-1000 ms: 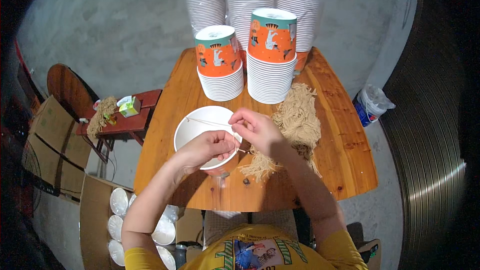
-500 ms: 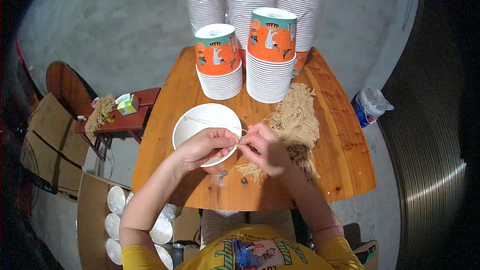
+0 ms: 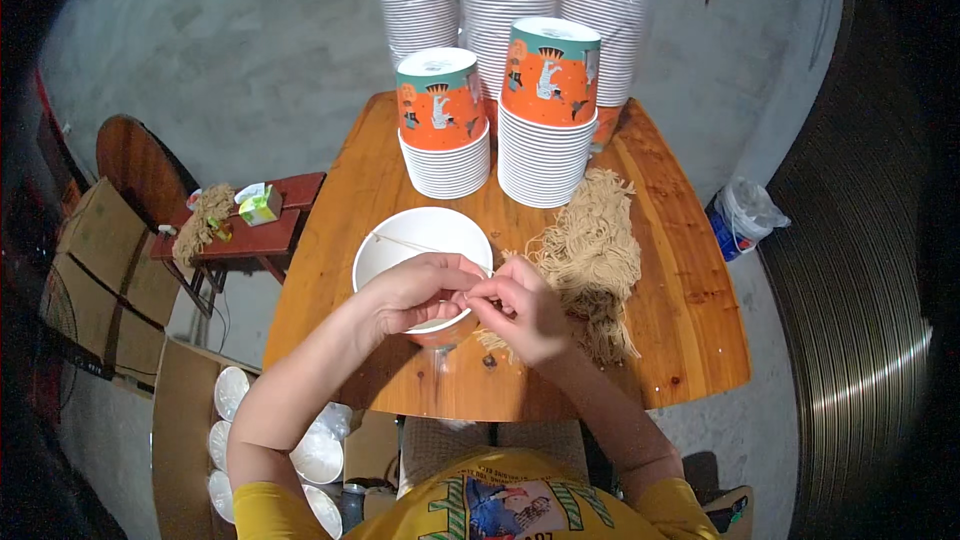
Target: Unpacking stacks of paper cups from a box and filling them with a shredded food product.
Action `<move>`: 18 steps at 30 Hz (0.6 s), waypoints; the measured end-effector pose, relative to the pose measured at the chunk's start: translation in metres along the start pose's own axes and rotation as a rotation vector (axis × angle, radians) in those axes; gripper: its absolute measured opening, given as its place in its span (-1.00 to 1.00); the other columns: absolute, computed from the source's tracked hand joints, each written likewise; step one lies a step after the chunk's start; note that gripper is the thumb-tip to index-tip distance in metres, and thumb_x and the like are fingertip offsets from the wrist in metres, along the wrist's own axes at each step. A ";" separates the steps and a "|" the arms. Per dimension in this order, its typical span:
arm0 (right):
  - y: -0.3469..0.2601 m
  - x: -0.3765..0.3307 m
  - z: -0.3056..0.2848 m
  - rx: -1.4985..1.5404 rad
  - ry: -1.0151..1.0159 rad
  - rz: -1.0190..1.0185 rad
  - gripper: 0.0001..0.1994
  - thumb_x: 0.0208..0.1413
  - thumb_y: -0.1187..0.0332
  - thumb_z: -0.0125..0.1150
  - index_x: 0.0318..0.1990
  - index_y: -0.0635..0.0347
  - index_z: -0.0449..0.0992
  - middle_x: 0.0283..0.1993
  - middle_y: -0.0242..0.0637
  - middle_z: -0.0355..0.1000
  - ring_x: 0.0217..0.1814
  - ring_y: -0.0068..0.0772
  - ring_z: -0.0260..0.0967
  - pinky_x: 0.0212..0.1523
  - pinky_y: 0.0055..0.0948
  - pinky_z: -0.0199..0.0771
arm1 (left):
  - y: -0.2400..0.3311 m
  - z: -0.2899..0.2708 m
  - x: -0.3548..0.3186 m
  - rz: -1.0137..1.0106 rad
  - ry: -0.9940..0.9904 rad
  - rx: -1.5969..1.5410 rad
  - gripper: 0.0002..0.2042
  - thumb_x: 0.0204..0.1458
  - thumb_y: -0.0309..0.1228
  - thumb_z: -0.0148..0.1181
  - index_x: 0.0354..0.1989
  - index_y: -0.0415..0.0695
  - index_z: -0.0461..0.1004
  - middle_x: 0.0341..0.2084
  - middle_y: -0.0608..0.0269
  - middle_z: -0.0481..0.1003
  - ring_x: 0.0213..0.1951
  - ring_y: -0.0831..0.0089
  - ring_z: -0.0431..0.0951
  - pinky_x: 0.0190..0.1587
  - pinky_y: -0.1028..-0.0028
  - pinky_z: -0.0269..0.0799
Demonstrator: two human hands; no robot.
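Note:
A white-lined paper bucket (image 3: 375, 258) stands mouth up on the wooden table, close in front of me. A thin tan cord (image 3: 412, 244) crosses its mouth from the far left rim toward my fingers. My left hand (image 3: 422, 292) is closed at the bucket's right rim, fingertips pinching the cord's end. Meeting it there, my right hand (image 3: 522, 312) also pinches the cord, thumb and fingers together. The exact spot between the fingertips is too small to make out. Beside my right hand lies a heap of tan cords (image 3: 598, 240).
Behind the bucket stand two stacks of upside-down orange and green paper buckets (image 3: 440, 110), with taller plastic-wrapped stacks (image 3: 508, 10) farther back. A carton (image 3: 180, 430) holding several white buckets is at lower left. A red bench (image 3: 285, 225) stands left of the wooden table (image 3: 690, 340).
My right hand has shifted slightly left and down, its fingers drawing closer to the left hand's. The whole view has moved a little; the bucket stays in place.

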State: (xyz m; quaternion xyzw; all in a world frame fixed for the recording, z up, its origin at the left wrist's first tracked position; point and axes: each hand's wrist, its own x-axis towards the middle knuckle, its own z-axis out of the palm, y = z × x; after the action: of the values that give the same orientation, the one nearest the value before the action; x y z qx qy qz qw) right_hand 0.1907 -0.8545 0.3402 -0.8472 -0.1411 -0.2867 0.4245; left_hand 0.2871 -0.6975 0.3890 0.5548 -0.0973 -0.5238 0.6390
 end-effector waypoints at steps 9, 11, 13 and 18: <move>0.006 0.002 -0.007 -0.023 -0.056 -0.151 -0.91 -0.03 0.43 0.26 -0.33 0.11 0.56 -0.41 -0.32 0.33 -0.37 -0.35 0.36 -0.37 -0.41 0.38 | -0.006 -0.009 -0.004 0.093 0.065 0.076 -0.84 0.08 -0.58 0.06 -0.16 -0.25 0.37 -0.38 0.29 0.46 -0.42 0.68 0.48 -0.35 0.75 0.48; 0.006 0.001 -0.007 0.095 -0.114 0.038 -0.86 0.02 0.43 0.22 -0.23 0.17 0.49 -0.39 -0.31 0.37 -0.38 -0.45 0.38 -0.34 -0.48 0.39 | -0.006 -0.009 -0.008 0.120 0.075 0.100 -0.86 0.08 -0.58 0.06 -0.18 -0.24 0.36 -0.39 0.29 0.45 -0.42 0.65 0.47 -0.33 0.72 0.47; 0.003 0.000 -0.004 0.242 -0.103 0.196 -0.87 0.04 0.47 0.21 -0.23 0.23 0.47 -0.39 -0.34 0.38 -0.40 -0.56 0.34 -0.37 -0.55 0.37 | -0.008 -0.009 -0.008 0.147 0.083 0.123 -0.88 0.08 -0.58 0.07 -0.21 -0.23 0.35 -0.39 0.30 0.44 -0.41 0.63 0.46 -0.32 0.68 0.45; 0.010 -0.002 0.002 0.419 -0.039 0.281 -0.88 0.10 0.50 0.17 -0.24 0.33 0.39 -0.40 -0.42 0.39 -0.41 -0.76 0.28 -0.43 -0.66 0.34 | -0.015 0.006 -0.009 0.453 0.178 0.468 -0.90 0.06 -0.57 0.07 -0.29 -0.18 0.28 -0.46 0.37 0.35 -0.44 0.63 0.36 -0.34 0.60 0.33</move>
State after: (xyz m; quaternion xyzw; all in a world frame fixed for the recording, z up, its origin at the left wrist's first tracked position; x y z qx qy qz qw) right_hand 0.1944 -0.8591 0.3318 -0.7573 -0.0862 -0.1730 0.6238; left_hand 0.2703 -0.6918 0.3827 0.6942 -0.2796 -0.2814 0.6007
